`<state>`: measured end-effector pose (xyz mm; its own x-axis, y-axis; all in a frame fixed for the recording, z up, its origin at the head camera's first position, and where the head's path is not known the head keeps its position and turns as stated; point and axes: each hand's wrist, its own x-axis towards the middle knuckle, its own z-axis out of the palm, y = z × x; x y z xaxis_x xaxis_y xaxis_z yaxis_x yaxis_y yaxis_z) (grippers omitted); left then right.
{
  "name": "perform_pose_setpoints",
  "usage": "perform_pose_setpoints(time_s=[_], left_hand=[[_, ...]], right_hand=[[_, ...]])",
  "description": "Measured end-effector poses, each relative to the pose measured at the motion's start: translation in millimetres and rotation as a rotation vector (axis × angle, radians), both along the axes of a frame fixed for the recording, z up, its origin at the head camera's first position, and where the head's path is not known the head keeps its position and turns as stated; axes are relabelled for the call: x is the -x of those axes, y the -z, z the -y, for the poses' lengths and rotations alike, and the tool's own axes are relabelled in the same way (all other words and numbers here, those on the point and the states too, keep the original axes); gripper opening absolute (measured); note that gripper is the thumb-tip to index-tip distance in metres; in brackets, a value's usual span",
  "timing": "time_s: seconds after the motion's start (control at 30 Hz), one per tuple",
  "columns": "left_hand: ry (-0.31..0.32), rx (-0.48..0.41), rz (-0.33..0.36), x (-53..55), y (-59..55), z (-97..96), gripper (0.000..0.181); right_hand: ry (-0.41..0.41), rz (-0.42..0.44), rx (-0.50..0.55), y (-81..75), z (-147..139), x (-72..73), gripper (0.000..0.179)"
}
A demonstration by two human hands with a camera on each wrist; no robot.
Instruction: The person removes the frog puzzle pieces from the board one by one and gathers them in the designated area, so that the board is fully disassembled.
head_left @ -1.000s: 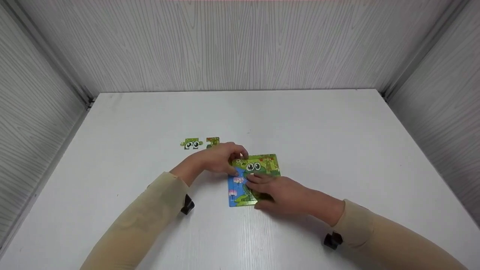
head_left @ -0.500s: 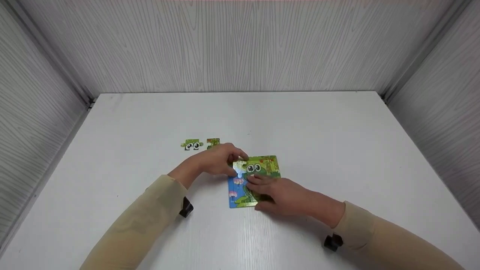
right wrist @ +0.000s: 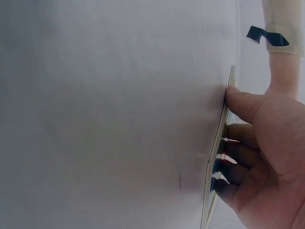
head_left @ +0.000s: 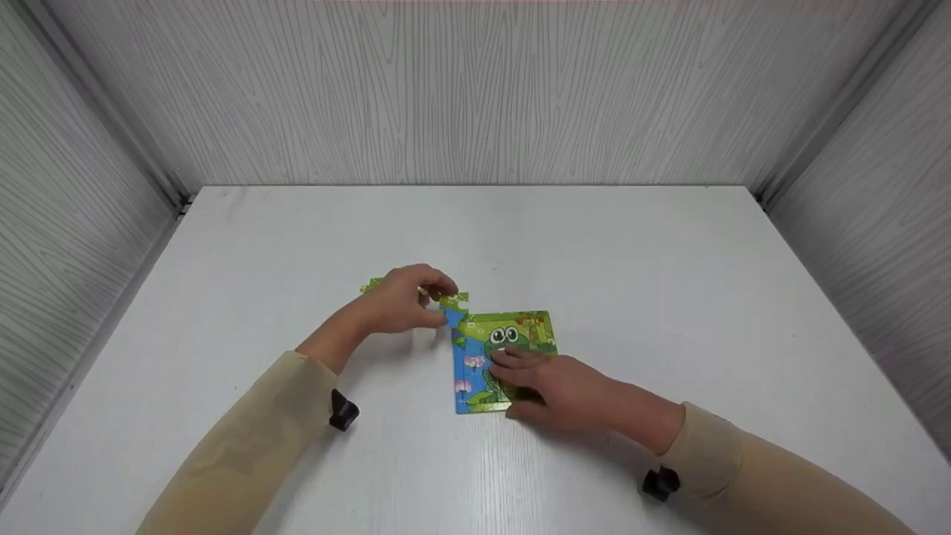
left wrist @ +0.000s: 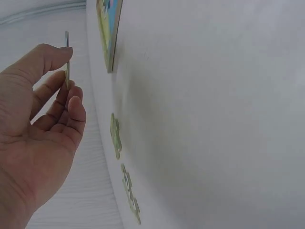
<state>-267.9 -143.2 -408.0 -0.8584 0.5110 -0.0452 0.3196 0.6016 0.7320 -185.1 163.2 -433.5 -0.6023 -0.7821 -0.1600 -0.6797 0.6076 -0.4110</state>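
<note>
My left hand (head_left: 405, 297) pinches a green and blue jigsaw piece (head_left: 455, 303) between thumb and fingers, just off the upper left corner of the puzzle board (head_left: 458, 401). Edge-on in the left wrist view, the jigsaw piece (left wrist: 67, 42) is held clear of the table. The board carries a frog picture with pink flowers and a blue and green border. My right hand (head_left: 565, 390) rests on its right side, fingers laid over the frog's body and thumb at the near edge. The right hand hides the lower right of the picture.
Two loose jigsaw pieces lie on the white table (head_left: 631, 260) left of the board. The left wrist view shows a green one (left wrist: 115, 136) and one with eyes (left wrist: 130, 193); my left hand mostly covers them from above. Grained panels (head_left: 475, 89) enclose the table.
My left hand has lifted away from the board's upper left corner, moving left with the jigsaw piece and covering the loose pieces. My right hand stays in place on the board.
</note>
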Motion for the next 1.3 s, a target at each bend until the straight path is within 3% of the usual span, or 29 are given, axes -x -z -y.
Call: perform_pose_setpoints(time_s=[0.27,0.6,0.9,1.3], left_hand=[[-0.120,-0.048,0.006,4.1,-15.2,49.0,0.044],[-0.206,-0.003,0.009,6.8,-22.2,101.0,0.045],[-0.265,0.015,0.039,8.3,-9.8,128.0,0.046],[-0.346,0.058,0.080,8.5,10.8,146.0,0.049]], right_hand=[[0.012,-0.001,-0.016,-1.7,0.6,-1.0,0.068],[0.007,-0.004,-0.004,-1.1,-0.4,-1.5,0.068],[0.001,-0.007,-0.007,-1.6,-0.4,-1.2,0.068],[-0.016,-0.003,0.003,0.0,-0.5,-0.8,0.068]])
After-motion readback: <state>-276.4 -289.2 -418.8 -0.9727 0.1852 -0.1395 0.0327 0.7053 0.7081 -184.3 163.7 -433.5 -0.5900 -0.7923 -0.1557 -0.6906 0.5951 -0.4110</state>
